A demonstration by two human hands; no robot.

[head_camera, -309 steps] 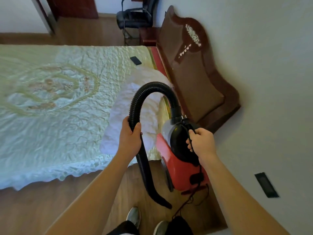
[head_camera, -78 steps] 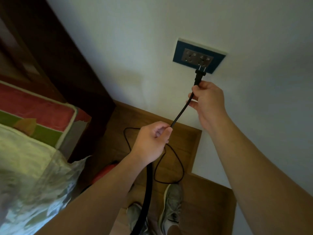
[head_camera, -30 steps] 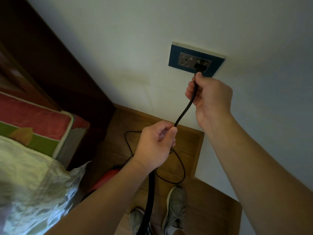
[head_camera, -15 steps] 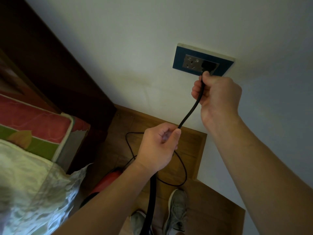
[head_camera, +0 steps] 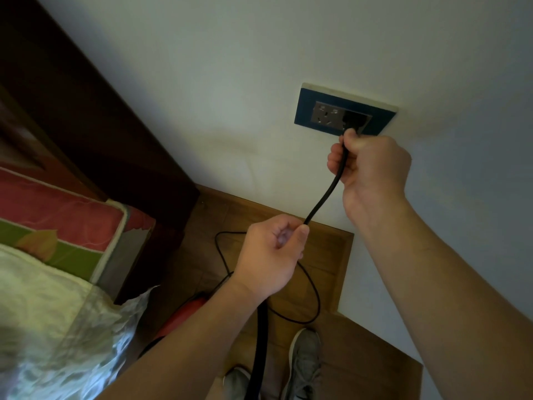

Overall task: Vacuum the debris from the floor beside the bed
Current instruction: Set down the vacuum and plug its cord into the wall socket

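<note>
The black plug sits in the right half of the blue wall socket. My right hand is closed around the black power cord just below the plug. Lower down, my left hand pinches the same cord between thumb and fingers. The black vacuum hose runs down under my left wrist; I cannot tell whether that hand also grips it. A slice of the red vacuum body shows on the floor behind my left forearm.
Slack cord loops on the wooden floor in front of my shoes. The bed's mattress corner and pale bedspread fill the lower left. A dark wooden headboard meets the white wall.
The plug has gone from just below the socket into it. My right hand has slid down from the plug onto the cord; my left hand keeps its pinch.
</note>
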